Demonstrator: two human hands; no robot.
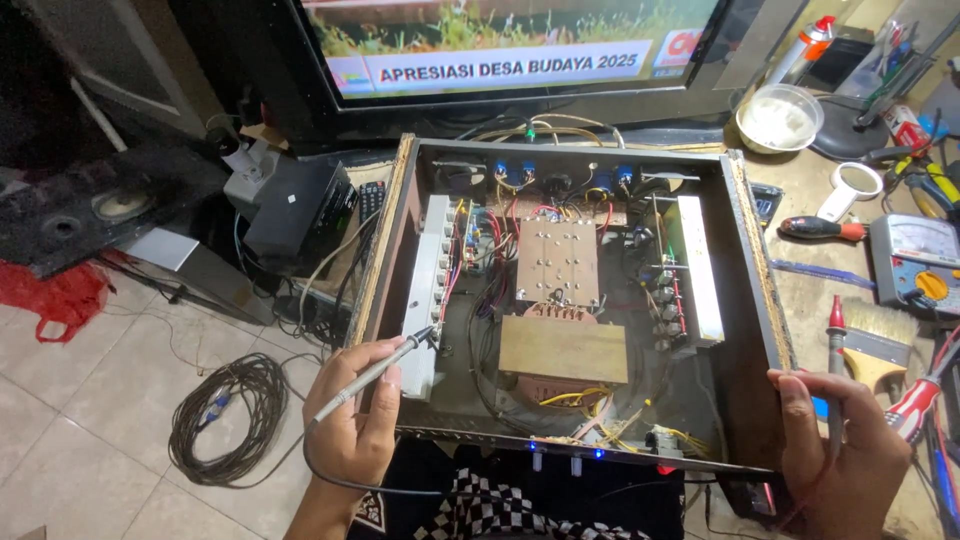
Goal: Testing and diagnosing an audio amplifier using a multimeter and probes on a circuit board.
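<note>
Open amplifier chassis (745, 300) sits between my hands. My left hand (355, 420) is closed around the black probe (375, 375) — tip touching the left heatsink (432, 270). My right hand (835, 450), at the chassis's right front corner, is curled round the red probe (836, 340) — upright, clear of the boards.

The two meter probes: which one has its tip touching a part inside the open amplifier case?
The grey-black probe in the left hand: its tip rests on the left heat sink. The red probe, in the right hand, points up outside the case.
</note>
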